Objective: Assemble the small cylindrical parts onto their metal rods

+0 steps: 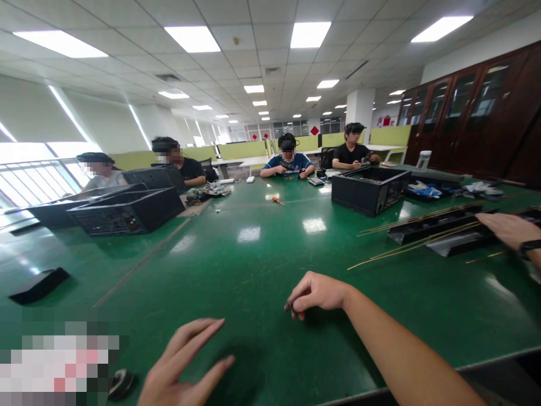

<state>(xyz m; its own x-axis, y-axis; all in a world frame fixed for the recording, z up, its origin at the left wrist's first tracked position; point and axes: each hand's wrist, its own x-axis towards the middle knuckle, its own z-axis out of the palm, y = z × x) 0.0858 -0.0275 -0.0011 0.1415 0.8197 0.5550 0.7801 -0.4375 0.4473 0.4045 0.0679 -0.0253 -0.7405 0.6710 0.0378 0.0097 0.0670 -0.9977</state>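
My right hand (319,292) is closed over the green table (253,248). Its fingertips pinch a small dark object (289,305) whose kind I cannot make out. Lower and to the left, my left hand (188,361) holds nothing, its thumb and fingers spread just above the tabletop. A dark ring-shaped object (121,384) lies to the left of that hand, at the bottom of the view.
Another person's hand (509,228) rests near black metal channels (454,242) and thin brass-coloured rods (380,258) at right. Black computer cases (127,211) and an orange-handled screwdriver (277,200) lie farther off. Several people sit around the table. A black piece (40,285) lies left.
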